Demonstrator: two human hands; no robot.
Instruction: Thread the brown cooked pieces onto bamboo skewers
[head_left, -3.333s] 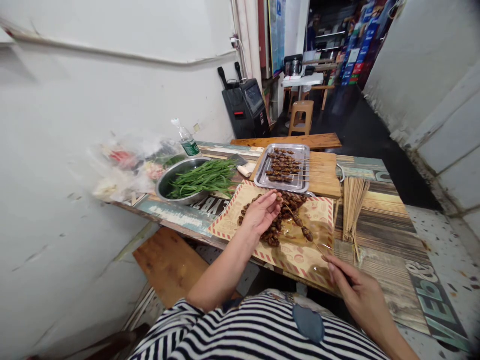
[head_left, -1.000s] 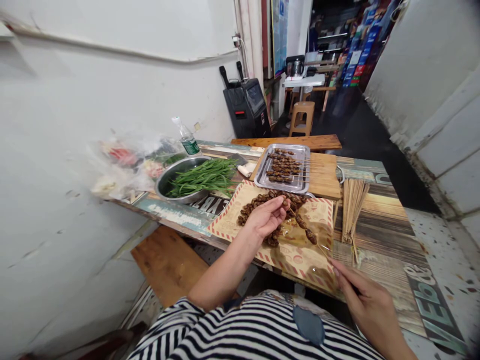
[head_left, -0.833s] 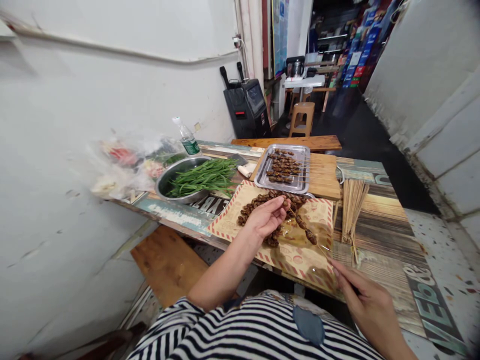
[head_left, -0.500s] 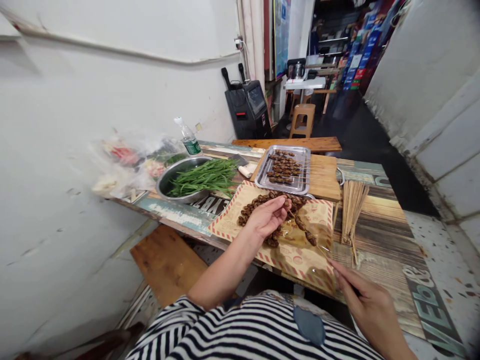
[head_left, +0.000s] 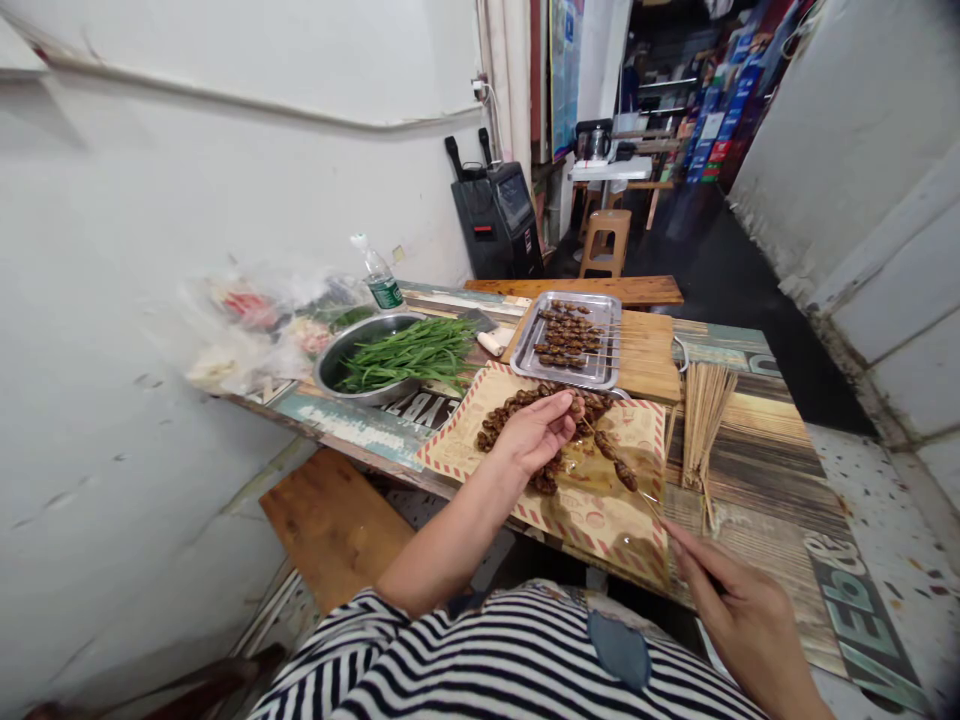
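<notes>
Left hand [head_left: 536, 430], mid-frame: fingers pinched on a brown piece at the upper end of the skewer [head_left: 616, 465] (exact contact partly hidden). Right hand [head_left: 739, 590], lower right: fingers closed on its bare stick end. Versus 3.3 s ago, both hands and skewer sit slightly further right and lower; tray basically same spot. Skewer's long axis runs diagonal, upper left to lower right, bare end toward lower right; it's above the border-striped paper [head_left: 581, 515], right of the pile of brown pieces [head_left: 502, 418]. Behind, upper centre: metal tray [head_left: 516, 362] with loaded skewers [head_left: 568, 347], sticks pointing right over the wooden board [head_left: 651, 355]. Right: loose stick bundle [head_left: 705, 415]. Left: bowl [head_left: 328, 378] of long greens [head_left: 412, 350], bottle [head_left: 384, 288], plastic bags [head_left: 255, 325]. Desk [head_left: 765, 480] is multicoloured wood print (lettering lower right). Room: white wall [head_left: 187, 190] left, black speaker [head_left: 495, 225] and stool [head_left: 604, 240] up top, stacked boxes [head_left: 709, 135] upper right.
</notes>
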